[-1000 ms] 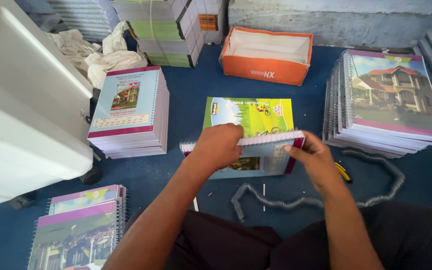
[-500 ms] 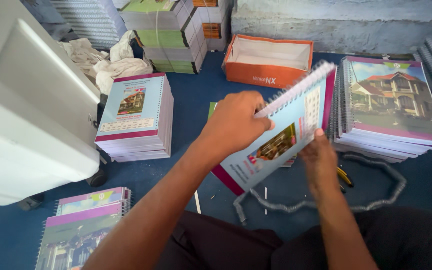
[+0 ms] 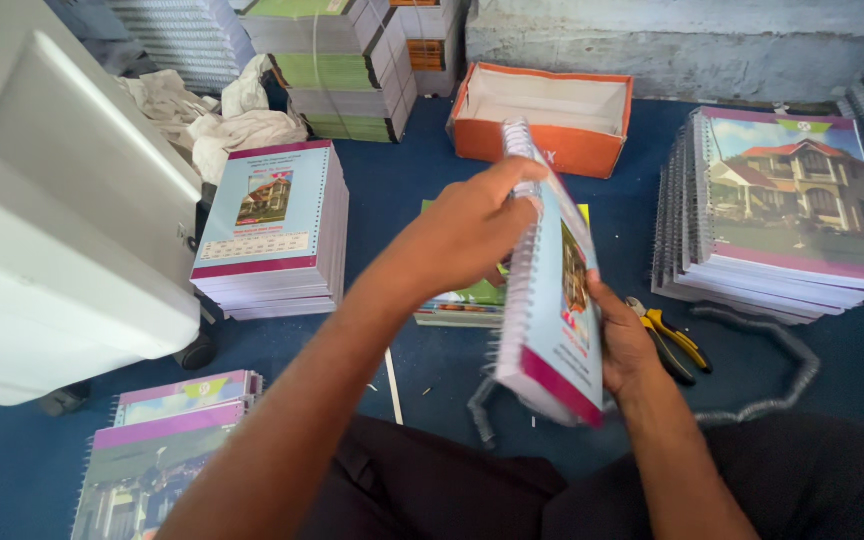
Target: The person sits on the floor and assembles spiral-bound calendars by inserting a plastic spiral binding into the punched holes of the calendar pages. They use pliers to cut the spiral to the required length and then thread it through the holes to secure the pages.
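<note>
Handling: the notebook (image 3: 552, 290) looks light and a little bendable, with a smooth cover; I judge it safest to hold by the wire spine and the lower edge.
Look: spiral-bound, blue cover with a house picture and a magenta band.
Place: held on edge in the air above the blue floor (image 3: 402, 200).
Left hand (image 3: 472, 225): fingers closed on the top of the spine.
Right hand (image 3: 624, 345): fingers gripping the lower cover.

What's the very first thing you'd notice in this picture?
The spiral notebook held up on edge in the middle, the left hand gripping its coil near the top and the right hand supporting it from behind. Next, the tall stack of house-cover notebooks at right, and the orange box behind.
</note>
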